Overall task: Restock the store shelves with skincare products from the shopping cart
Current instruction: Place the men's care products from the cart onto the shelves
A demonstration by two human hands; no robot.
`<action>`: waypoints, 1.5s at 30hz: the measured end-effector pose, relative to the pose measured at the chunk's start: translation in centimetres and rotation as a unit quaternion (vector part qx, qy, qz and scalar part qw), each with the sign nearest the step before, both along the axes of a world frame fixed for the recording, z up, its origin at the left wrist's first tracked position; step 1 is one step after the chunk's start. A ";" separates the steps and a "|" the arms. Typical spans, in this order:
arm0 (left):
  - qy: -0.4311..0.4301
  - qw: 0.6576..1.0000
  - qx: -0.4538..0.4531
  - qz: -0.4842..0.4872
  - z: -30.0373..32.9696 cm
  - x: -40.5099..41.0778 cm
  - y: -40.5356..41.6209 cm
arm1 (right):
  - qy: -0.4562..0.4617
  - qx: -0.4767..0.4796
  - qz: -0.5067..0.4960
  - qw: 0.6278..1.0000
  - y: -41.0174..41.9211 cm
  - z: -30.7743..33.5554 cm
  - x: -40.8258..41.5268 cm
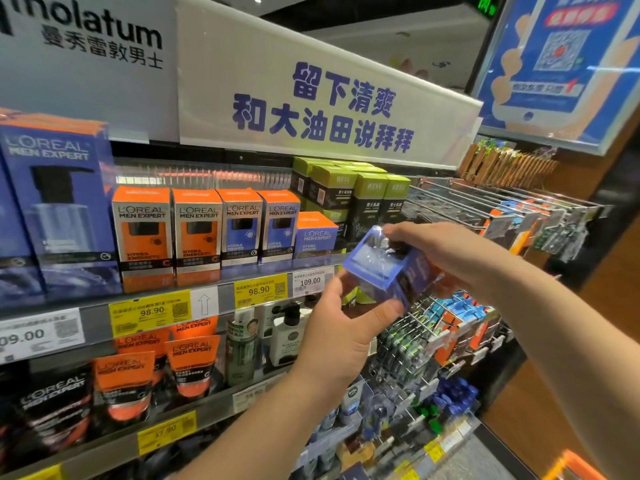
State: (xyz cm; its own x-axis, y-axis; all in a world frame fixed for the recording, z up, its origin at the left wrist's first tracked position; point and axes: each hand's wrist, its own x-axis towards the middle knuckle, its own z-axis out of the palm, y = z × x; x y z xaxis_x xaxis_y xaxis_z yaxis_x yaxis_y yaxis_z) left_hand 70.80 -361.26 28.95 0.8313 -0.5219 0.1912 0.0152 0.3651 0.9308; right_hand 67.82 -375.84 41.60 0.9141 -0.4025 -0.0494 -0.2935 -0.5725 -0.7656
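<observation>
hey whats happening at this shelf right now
A person is restocking a store shelf. Both hands hold a blue L'Oreal product box in the air in front of the shelf: the left hand grips it from below, the right hand from above. It is tilted and not yet placed. A short blue and orange box already stands on the grey shelf just behind it.

Both forearms are bare, with no sleeves, rings or watch showing.
</observation>
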 end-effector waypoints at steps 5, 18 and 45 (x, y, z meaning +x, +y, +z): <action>0.031 0.997 -0.062 -0.037 -0.2 0.1 -0.2 | -0.016 0.061 0.037 0.997 -0.7 0.3 -0.1; 0.173 0.971 -0.159 -0.039 1.6 1.7 0.3 | -0.042 -0.162 0.212 0.963 -1.4 2.6 2.6; 0.269 0.944 -0.193 -0.017 2.2 6.1 2.8 | -0.094 -0.300 0.200 0.928 3.4 3.3 10.9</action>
